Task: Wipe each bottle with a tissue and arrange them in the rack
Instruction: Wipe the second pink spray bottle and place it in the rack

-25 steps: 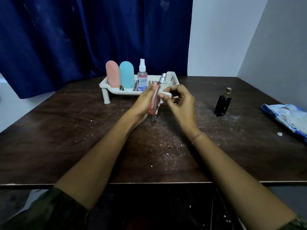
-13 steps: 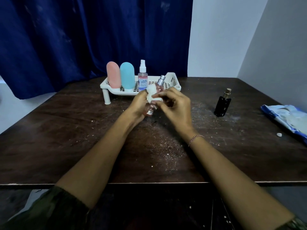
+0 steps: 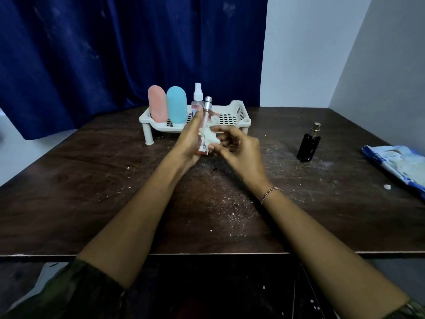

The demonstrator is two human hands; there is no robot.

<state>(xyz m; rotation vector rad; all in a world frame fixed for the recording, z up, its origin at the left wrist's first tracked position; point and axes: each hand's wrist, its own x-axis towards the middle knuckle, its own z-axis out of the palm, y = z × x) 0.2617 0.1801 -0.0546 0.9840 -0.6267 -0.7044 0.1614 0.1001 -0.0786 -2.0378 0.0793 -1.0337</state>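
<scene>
Item under wipe: a slim bottle point(image 3: 206, 111), held upright above the desk point(image 3: 115, 180), just in front of the rack point(image 3: 245, 122). The left hand point(image 3: 190, 139) is wrapped round its lower body, and the right hand point(image 3: 239, 148) pinches a crumpled white tissue point(image 3: 210, 132) against its side. Judged light and rigid, with a smooth wall that is likely slippery. It is best held round the mid-body, not by the cap, which may pull off. Whether it is glass or plastic cannot be told, so it should be set down gently. Appearance: narrow clear tube with pinkish contents, a silver cap and a small label near the base. The tissue is soft, thin and liable to shed. In the rack stand a pink bottle point(image 3: 157, 103), a blue bottle point(image 3: 176, 104) and a spray bottle point(image 3: 197, 97). A black bottle point(image 3: 308, 145) stands apart on the desk, not yet racked.
</scene>
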